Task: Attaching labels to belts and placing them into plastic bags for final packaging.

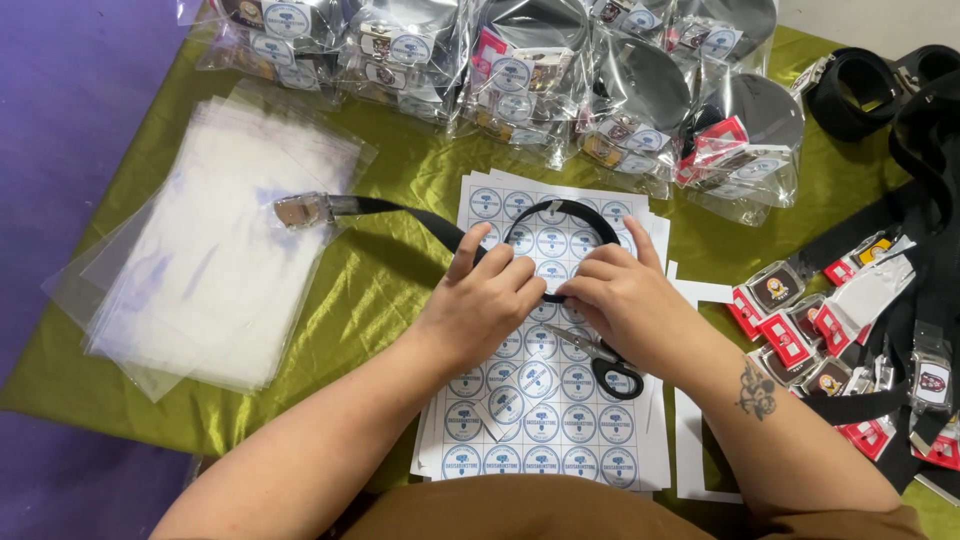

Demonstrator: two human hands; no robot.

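Note:
My left hand (487,296) and my right hand (618,292) meet over a sheet of round blue-and-white stickers (545,420). Both hands grip a black webbing belt (415,215) that they curl into a loop (575,212) above my fingers. The belt's free end runs left to a metal buckle (302,209) lying on the olive-green cloth (380,290). Black-handled scissors (608,366) lie on the sticker sheet just under my right wrist.
A stack of clear plastic bags (210,260) lies at the left. Packed belts in shiny bags (520,80) pile along the far edge. At the right lie loose black belts with buckles and red-tagged cards (860,320). White backing paper (690,420) sits beside the stickers.

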